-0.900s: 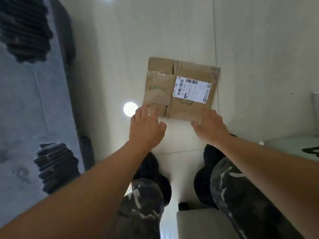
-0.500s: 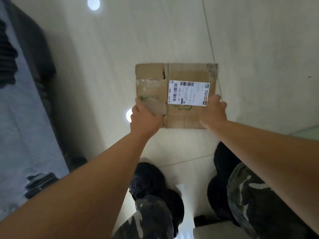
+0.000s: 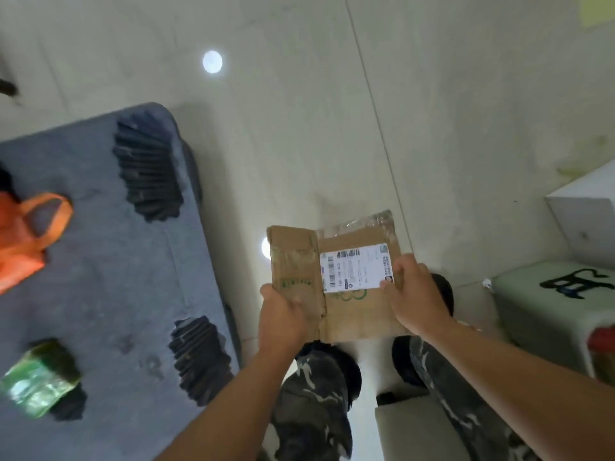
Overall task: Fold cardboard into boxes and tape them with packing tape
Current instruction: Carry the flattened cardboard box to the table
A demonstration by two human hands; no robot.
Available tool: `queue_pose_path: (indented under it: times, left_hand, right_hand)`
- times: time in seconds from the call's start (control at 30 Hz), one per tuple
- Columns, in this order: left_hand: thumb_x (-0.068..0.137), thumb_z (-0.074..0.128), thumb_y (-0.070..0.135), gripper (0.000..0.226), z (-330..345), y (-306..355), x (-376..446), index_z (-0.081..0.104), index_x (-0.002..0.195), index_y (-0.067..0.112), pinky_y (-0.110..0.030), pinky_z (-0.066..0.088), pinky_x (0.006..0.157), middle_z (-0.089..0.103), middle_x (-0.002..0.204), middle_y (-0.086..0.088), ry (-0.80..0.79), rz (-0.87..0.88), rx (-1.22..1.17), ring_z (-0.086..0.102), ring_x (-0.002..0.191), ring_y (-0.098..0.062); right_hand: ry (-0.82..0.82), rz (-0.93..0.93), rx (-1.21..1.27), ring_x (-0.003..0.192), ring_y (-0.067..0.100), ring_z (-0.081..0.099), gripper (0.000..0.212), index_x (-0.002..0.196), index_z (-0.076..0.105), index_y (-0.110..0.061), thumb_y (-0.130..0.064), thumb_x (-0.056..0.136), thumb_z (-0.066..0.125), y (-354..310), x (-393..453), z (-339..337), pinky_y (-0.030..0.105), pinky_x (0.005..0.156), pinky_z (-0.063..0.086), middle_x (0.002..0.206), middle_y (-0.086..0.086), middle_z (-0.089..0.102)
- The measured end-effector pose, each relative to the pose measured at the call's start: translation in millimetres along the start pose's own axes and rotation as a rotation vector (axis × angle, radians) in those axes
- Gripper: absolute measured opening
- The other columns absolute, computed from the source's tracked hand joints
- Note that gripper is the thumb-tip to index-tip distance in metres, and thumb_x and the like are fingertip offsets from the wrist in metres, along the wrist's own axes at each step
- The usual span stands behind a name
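Observation:
A flattened brown cardboard box [image 3: 352, 314] with a white shipping label [image 3: 356, 267] and old clear tape at its top edge is held up in front of me, above my knees. My left hand [image 3: 283, 317] grips its lower left edge, thumb on the front face. My right hand [image 3: 416, 297] grips the right edge, with the thumb lying on the label's corner. The cardboard is off the floor and tilted slightly. No tape roll is visible.
A grey table [image 3: 100, 261] with dark fluted patches stands at my left, carrying an orange bag [image 3: 23, 241] and a green packet [image 3: 36, 384]. At the right are a white cabinet [image 3: 585, 221] and a pale stool [image 3: 545, 304] with black markings. Below lies a light tiled floor [image 3: 299, 128].
Both hands took hold of the flat cardboard on the floor and lifted it toward me. My view swung, bringing the grey table and the stool into sight.

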State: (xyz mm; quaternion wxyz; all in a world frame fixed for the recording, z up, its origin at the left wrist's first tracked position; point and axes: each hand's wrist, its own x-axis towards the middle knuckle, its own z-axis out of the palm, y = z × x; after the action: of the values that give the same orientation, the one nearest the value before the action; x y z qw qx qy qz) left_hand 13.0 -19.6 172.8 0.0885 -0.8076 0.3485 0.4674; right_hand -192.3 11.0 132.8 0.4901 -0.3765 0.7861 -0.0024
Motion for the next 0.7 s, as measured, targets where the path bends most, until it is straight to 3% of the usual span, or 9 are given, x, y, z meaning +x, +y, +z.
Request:
queue_pose_path:
  times: [0.1,0.3,0.43,0.57,0.7]
  left_hand:
    - [0.102,0.05,0.014,0.02,-51,19,-65,0.034,0.113,0.018,-0.019,0.037,0.059,0.049,0.091,0.011,0.03,0.019,-0.067,0.049,0.077,-0.003]
    - [0.101,0.052,0.019,0.019,-149,73,-184,0.037,0.112,0.016,-0.044,0.054,0.081,0.055,0.093,0.006,0.096,0.125,-0.123,0.056,0.081,-0.01]
    - [0.101,0.053,0.02,0.022,-197,122,-263,0.036,0.113,0.017,-0.046,0.055,0.084,0.056,0.101,0.003,0.106,0.205,-0.209,0.06,0.092,-0.019]
    - [0.1,0.056,0.02,0.024,-233,163,-334,0.036,0.112,0.013,-0.036,0.05,0.073,0.057,0.103,-0.001,0.128,0.276,-0.245,0.061,0.095,-0.023]
    - [0.099,0.057,0.023,0.027,-267,192,-401,0.035,0.113,0.014,-0.027,0.043,0.062,0.055,0.094,0.008,0.16,0.352,-0.222,0.06,0.086,-0.017]
  right_hand:
    - [-0.004,-0.114,-0.034,0.079,0.003,0.05,0.007,0.104,0.045,-0.023,-0.023,0.101,0.052,-41,-59,-48,0.017,0.055,0.041,0.103,0.0,0.047]
    - [0.006,-0.296,-0.03,0.08,0.005,0.054,0.01,0.112,0.049,-0.025,-0.024,0.102,0.049,-111,-160,-163,0.016,0.059,0.045,0.104,-0.003,0.045]
    - [0.059,-0.392,-0.043,0.081,0.011,0.056,0.007,0.107,0.046,-0.028,-0.025,0.102,0.048,-152,-212,-244,0.036,0.068,0.055,0.104,-0.004,0.046]
    - [0.086,-0.474,-0.07,0.079,0.012,0.056,0.007,0.107,0.045,-0.026,-0.026,0.101,0.049,-183,-257,-323,0.04,0.069,0.054,0.108,-0.005,0.048]
    - [0.088,-0.567,-0.042,0.085,0.009,0.056,0.01,0.109,0.048,-0.027,-0.028,0.1,0.053,-200,-305,-389,0.034,0.072,0.051,0.11,-0.006,0.053]
